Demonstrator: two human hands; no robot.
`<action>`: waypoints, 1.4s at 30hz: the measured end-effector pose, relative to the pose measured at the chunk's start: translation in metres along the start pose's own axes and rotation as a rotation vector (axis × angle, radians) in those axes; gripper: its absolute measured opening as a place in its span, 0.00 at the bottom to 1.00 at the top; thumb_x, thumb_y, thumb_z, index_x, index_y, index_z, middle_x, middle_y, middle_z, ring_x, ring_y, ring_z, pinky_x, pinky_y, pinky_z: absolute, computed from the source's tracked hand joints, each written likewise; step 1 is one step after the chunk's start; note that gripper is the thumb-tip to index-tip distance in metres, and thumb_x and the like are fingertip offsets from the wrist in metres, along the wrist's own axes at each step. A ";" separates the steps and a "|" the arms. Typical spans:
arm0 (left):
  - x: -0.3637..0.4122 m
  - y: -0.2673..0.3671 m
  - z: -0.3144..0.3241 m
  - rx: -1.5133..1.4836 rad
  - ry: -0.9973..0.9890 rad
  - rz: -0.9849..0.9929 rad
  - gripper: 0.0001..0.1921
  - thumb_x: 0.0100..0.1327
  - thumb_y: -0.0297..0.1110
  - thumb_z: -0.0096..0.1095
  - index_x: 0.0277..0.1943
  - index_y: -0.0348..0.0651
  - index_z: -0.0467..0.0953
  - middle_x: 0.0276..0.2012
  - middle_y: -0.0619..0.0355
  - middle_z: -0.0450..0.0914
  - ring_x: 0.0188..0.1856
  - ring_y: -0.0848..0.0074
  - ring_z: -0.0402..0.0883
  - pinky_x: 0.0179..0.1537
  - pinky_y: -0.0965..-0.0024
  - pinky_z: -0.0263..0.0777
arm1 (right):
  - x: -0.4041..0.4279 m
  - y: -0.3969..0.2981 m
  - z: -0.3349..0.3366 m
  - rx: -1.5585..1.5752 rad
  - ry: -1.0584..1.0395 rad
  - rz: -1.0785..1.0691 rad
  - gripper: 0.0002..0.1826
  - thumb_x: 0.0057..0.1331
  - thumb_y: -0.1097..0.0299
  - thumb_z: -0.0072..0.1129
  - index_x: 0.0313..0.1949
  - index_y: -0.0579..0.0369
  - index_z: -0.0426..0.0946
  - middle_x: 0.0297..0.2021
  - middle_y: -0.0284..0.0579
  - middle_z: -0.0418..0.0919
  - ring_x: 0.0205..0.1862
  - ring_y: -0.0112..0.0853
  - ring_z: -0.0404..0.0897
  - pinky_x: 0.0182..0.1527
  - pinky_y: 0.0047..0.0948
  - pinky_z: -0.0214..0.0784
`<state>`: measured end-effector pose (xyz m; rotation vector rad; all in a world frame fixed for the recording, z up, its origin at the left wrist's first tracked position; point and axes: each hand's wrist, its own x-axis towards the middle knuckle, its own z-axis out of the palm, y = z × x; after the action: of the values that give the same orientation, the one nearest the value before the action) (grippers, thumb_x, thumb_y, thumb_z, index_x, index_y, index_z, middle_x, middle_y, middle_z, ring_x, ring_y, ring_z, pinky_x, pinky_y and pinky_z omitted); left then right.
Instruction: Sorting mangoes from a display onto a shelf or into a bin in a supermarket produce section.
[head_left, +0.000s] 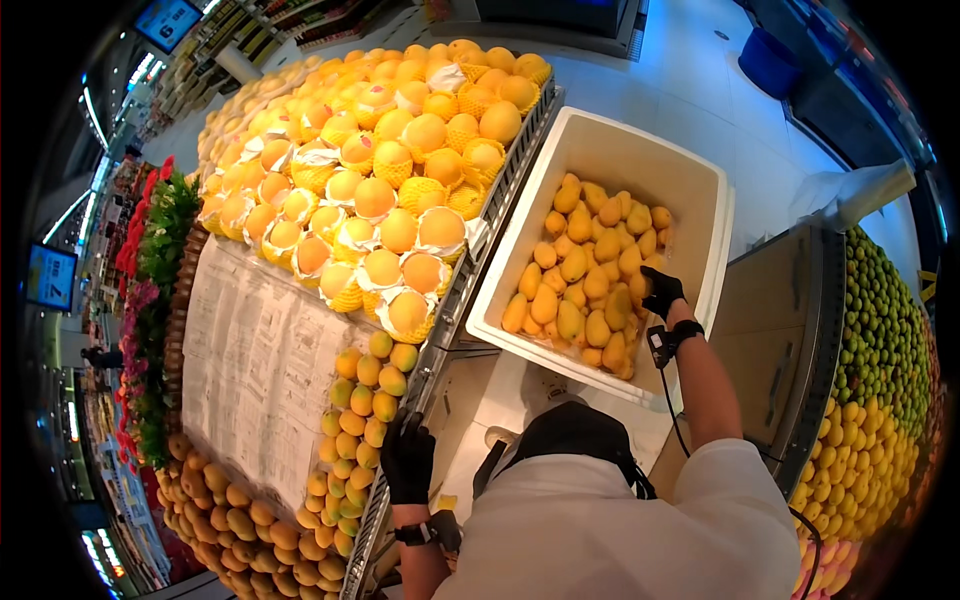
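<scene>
A white foam box (600, 135) stands before me, its bottom covered with yellow mangoes (596, 283). Inside its right side, my right hand (664, 292), in a black glove, touches a mango at the edge of the heap. Whether the fingers close around that fruit is hidden by the hand. My left hand (409, 459), also black-gloved, rests at the metal rail (444, 324) of the fruit stand with no fruit in it. Just beside it, yellow-green mangoes (361, 401) lie in rows along the stand's edge.
Round orange-yellow fruits (375, 196) in foam nets fill the stand's far part. Newspaper-like sheets (251, 360) cover its middle, and brownish-yellow mangoes (247, 532) line its near left. At right, a cabinet (765, 330) adjoins a display of green fruits (874, 322) and yellow fruits (855, 457).
</scene>
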<state>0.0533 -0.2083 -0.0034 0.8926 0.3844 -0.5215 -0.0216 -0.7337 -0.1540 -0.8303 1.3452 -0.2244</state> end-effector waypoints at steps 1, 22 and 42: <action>-0.002 0.001 0.000 -0.061 -0.001 -0.014 0.16 0.68 0.31 0.43 0.56 0.35 0.65 0.47 0.50 0.74 0.37 0.70 0.72 0.37 0.72 0.69 | 0.008 0.002 0.003 -0.060 0.056 0.000 0.19 0.52 0.58 0.70 0.39 0.56 0.79 0.29 0.44 0.77 0.24 0.38 0.75 0.24 0.36 0.72; -0.030 -0.026 -0.006 -0.085 0.102 0.006 0.16 0.68 0.35 0.40 0.54 0.36 0.67 0.46 0.46 0.73 0.32 0.71 0.67 0.35 0.72 0.63 | 0.068 0.006 0.074 -1.126 0.050 -0.259 0.20 0.47 0.56 0.68 0.27 0.63 0.76 0.27 0.50 0.80 0.29 0.36 0.79 0.32 0.34 0.72; -0.012 -0.036 -0.012 -0.385 0.041 0.052 0.15 0.65 0.38 0.50 0.50 0.40 0.71 0.41 0.52 0.77 0.34 0.71 0.74 0.36 0.70 0.67 | 0.153 0.008 -0.010 -1.120 0.068 -0.698 0.23 0.58 0.52 0.58 0.32 0.66 0.75 0.25 0.54 0.78 0.28 0.42 0.79 0.30 0.39 0.72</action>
<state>0.0213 -0.2138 -0.0267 0.5402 0.4790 -0.3643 0.0058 -0.8223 -0.2768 -2.2481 1.1391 -0.0099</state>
